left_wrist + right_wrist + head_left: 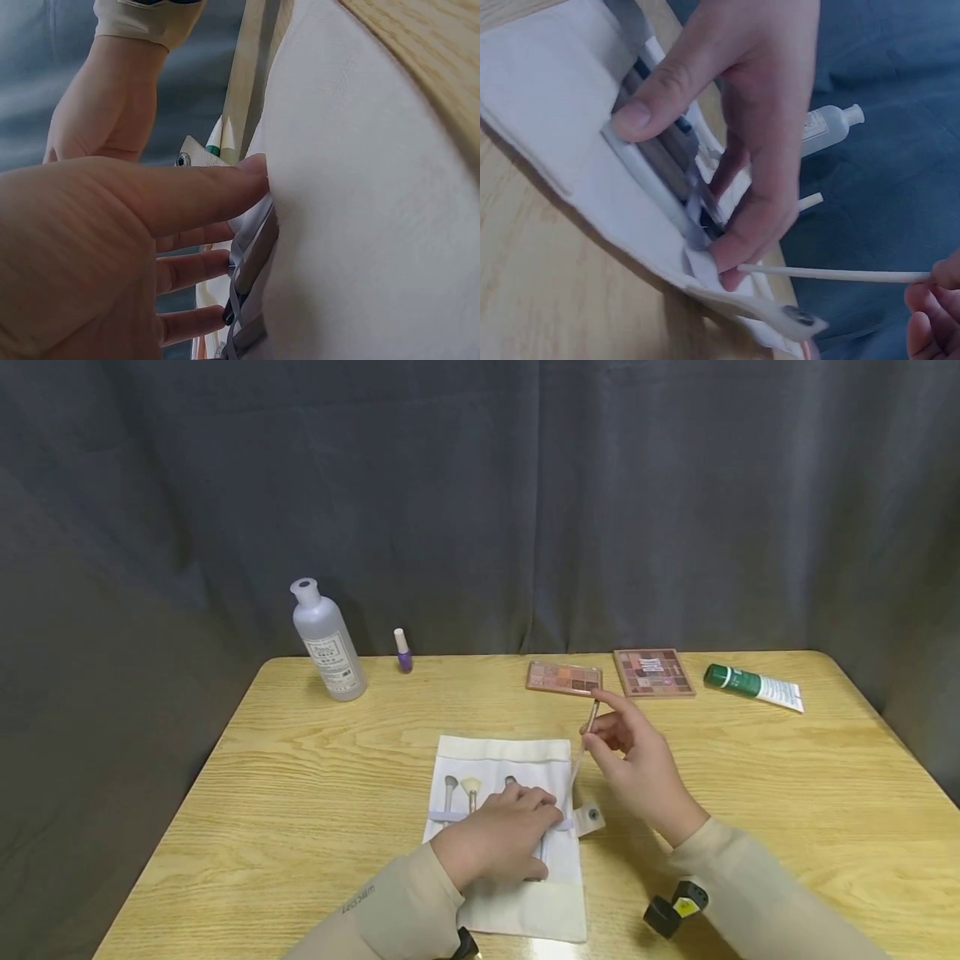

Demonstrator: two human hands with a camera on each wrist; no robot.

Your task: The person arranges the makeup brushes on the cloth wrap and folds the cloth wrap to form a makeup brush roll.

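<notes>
An unfolded white cloth brush roll lies on the table with several makeup brushes in it. A grey-headed brush and a pale fan brush show left of my left hand. That hand rests on the roll, thumb at the lower pocket's edge and fingers extended over the lilac elastic band. Beyond the roll's right side, my right hand pinches a thin, pale-handled stick, apparently a slim brush, between thumb and fingers. Its lower end reaches down to the band beside my left fingertips.
A snap tab sticks out from the roll's right edge. Along the back stand a clear bottle and a purple nail polish. Two eyeshadow palettes, one small and one larger, lie left of a green-and-white tube.
</notes>
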